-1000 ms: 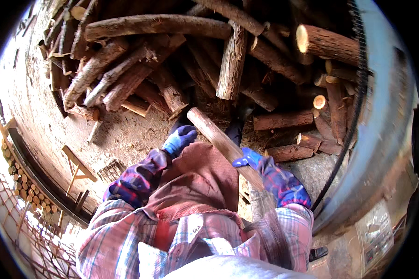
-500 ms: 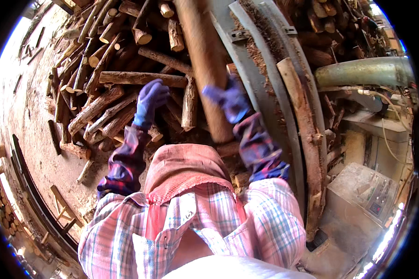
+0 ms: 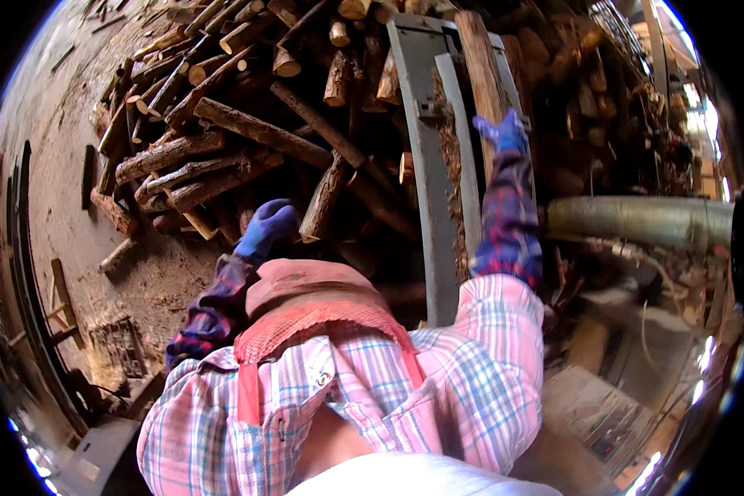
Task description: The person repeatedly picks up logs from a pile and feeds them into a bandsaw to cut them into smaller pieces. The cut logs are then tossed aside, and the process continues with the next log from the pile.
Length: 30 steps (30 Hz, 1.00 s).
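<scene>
My right hand (image 3: 504, 134), in a blue-purple work glove, reaches forward to the right. Its thumb points left and its fingers stretch out against a peeled-looking brown log (image 3: 481, 66). That log lies lengthwise on a grey metal trough (image 3: 416, 107); the hand and checked sleeve cover its near part. My left hand (image 3: 269, 229), gloved alike, hangs by the apron at the near edge of the log pile. Its fingers are curled in, and nothing shows in them. Closest to it is a short cut log (image 3: 326, 196) leaning in the pile.
A heap of cut logs (image 3: 169, 157) spreads left of the trough. Bark debris (image 3: 448, 132) lines the trough. To the right are a thick greenish pipe (image 3: 636, 219) and a box-shaped unit (image 3: 591, 413). Dirt floor (image 3: 66, 132) stretches left, with a wooden frame (image 3: 62, 302).
The blurred log that stood between my hands has left that spot. My right hand has moved forward and right onto the trough's log. My left hand has drawn back, its fingers curled.
</scene>
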Each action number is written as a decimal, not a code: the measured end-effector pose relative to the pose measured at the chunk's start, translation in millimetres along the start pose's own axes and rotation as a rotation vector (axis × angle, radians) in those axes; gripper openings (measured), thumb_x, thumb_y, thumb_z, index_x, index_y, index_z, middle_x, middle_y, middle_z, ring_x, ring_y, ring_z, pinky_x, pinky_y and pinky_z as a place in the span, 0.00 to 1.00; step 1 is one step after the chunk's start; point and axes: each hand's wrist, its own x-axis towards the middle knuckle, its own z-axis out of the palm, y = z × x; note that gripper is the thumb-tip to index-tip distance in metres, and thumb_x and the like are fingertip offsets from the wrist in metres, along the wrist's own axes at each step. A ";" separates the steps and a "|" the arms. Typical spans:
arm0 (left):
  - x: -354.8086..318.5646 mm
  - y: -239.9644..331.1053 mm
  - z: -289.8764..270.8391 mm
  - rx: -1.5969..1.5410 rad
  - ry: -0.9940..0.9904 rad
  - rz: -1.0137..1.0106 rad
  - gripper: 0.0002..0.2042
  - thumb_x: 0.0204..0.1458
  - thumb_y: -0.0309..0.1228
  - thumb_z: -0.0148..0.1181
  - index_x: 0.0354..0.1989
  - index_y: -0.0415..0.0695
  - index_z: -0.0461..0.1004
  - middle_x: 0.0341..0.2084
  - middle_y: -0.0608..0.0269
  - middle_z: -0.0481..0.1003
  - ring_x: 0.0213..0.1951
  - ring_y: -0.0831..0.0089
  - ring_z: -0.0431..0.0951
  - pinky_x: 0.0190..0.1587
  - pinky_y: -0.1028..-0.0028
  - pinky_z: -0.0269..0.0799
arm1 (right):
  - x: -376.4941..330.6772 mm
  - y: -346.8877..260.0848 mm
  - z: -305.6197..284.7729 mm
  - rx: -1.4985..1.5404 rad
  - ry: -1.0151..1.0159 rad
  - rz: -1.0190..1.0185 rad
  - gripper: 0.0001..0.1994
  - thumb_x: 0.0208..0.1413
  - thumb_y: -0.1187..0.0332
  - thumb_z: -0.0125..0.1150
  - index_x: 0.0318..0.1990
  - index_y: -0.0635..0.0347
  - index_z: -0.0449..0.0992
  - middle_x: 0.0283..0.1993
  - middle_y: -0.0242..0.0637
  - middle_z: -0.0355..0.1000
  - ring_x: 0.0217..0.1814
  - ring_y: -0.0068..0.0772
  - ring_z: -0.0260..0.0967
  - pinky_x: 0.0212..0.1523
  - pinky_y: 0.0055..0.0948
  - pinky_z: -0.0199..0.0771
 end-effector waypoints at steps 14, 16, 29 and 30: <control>23.9 -58.5 -167.7 0.009 0.350 -0.197 0.15 0.55 0.37 0.57 0.45 0.40 0.71 0.30 0.67 0.74 0.30 0.78 0.73 0.33 0.77 0.72 | -84.2 -279.4 178.4 0.422 -0.482 -0.498 0.32 0.43 0.51 0.65 0.53 0.64 0.69 0.50 0.52 0.70 0.53 0.51 0.67 0.54 0.40 0.67; 37.0 -71.7 -195.0 -0.035 0.355 -0.223 0.16 0.55 0.36 0.56 0.48 0.42 0.70 0.31 0.66 0.74 0.30 0.77 0.73 0.34 0.76 0.72 | -80.8 -266.2 290.2 0.272 -0.804 -0.370 0.40 0.39 0.49 0.68 0.59 0.62 0.63 0.55 0.53 0.67 0.58 0.51 0.64 0.57 0.39 0.64; -22.7 -136.0 -307.3 -0.137 0.835 -0.717 0.13 0.52 0.41 0.59 0.38 0.45 0.70 0.23 0.68 0.70 0.19 0.80 0.68 0.19 0.82 0.61 | -1.6 -282.8 511.8 -0.317 -0.731 -0.144 0.50 0.35 0.47 0.68 0.66 0.54 0.49 0.59 0.48 0.60 0.62 0.48 0.59 0.60 0.43 0.62; -20.3 -142.3 -310.4 -0.147 0.822 -0.670 0.17 0.52 0.41 0.60 0.45 0.44 0.69 0.26 0.66 0.72 0.23 0.79 0.71 0.22 0.81 0.65 | -20.8 -285.1 504.5 -0.223 -0.793 -0.146 0.49 0.32 0.46 0.70 0.63 0.58 0.54 0.55 0.49 0.64 0.57 0.50 0.64 0.55 0.43 0.67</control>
